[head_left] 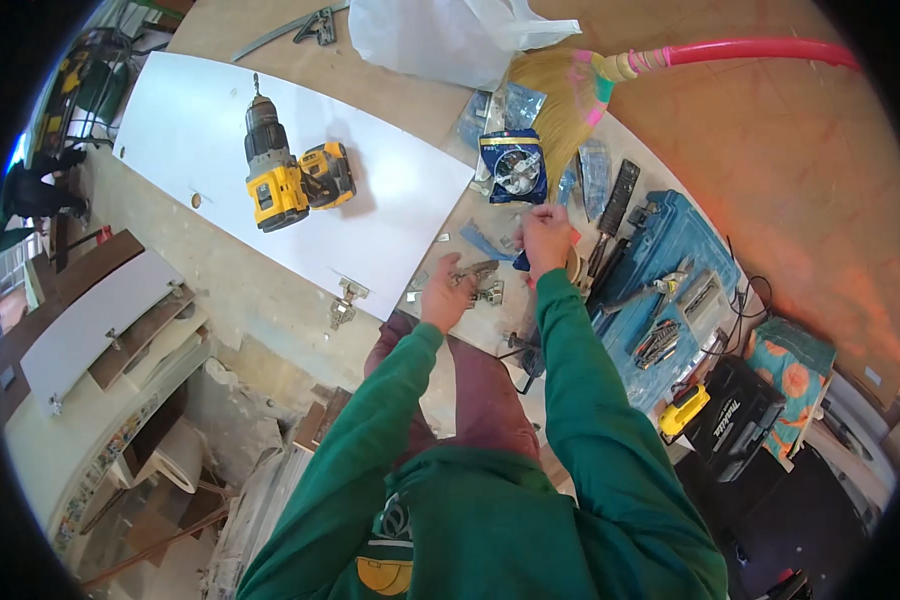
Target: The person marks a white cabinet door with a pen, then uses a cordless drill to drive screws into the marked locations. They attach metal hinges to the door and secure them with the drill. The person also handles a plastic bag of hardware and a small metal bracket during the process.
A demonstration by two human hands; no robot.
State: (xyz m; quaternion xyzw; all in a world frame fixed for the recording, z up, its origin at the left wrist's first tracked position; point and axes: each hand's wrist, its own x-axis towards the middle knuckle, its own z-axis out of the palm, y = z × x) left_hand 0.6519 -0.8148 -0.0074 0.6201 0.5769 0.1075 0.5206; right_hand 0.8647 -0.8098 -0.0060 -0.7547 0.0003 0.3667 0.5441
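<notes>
My left hand is at the near edge of the work surface, its fingers closed around the end of a metal cabinet hinge. Another silvery hinge piece lies just beside it. My right hand is a little farther right, fingers curled together. A small dark blue bit shows by its fingers, but what it grips is hidden. Just beyond it sits an opened dark blue packet with small metal parts in it. To the left, a white panel carries a yellow-and-black cordless drill and a fitted hinge at its near edge.
On the right are a blue tool case with pliers and bits, a black tool case and a dark-handled tool. A straw broom and white plastic bag lie beyond. A person stands far left.
</notes>
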